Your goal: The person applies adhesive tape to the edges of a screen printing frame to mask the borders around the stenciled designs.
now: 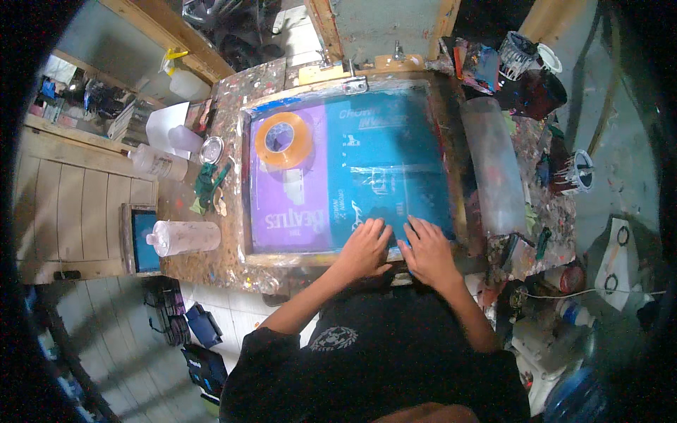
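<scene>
Both hands are flat, fingers spread, gripping nothing: left hand point(364, 247) and right hand point(427, 250) press side by side on the near edge of the wood-framed printing screen with blue and purple mesh point(395, 155). It lies on a paint-splattered worktable point(233, 92). An orange tape roll point(283, 139) sits on the purple half, and a clear plastic bottle point(182, 237) lies just left of the frame.

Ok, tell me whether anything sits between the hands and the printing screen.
Nothing visible does: the left hand and right hand lie flat on the blue screen near its front edge. The orange tape roll rests on the screen, far from both.
</scene>
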Tool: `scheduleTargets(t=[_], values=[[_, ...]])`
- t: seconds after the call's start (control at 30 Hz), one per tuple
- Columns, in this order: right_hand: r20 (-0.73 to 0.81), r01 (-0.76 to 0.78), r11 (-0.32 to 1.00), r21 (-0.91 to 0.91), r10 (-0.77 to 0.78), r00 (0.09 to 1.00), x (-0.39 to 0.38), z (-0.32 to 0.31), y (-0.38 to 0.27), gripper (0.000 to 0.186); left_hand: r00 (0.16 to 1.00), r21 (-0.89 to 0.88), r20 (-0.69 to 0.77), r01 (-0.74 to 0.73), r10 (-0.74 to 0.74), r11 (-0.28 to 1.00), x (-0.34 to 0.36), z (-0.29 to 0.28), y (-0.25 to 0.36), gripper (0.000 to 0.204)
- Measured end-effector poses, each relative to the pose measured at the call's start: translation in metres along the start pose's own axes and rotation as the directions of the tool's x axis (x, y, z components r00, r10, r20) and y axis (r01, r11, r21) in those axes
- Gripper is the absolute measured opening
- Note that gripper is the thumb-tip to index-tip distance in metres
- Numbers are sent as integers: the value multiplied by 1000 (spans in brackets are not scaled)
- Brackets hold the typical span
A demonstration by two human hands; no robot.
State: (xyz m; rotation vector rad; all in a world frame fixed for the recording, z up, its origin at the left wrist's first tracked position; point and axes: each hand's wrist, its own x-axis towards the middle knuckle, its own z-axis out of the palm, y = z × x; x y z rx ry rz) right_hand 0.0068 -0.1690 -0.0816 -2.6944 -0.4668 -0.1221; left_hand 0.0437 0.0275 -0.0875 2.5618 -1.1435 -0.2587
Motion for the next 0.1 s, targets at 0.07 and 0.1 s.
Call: scheduleTargets(t=[0.07, 0.1], values=[[31, -31, 996, 85, 29, 999, 0, -3, -4, 39, 997, -2, 65, 52, -52, 999, 0, 4, -1, 88], [107, -11, 995, 100, 0, 994, -3, 1, -2, 40, 994, -6, 87, 64, -63, 998, -1, 7, -2, 88]])
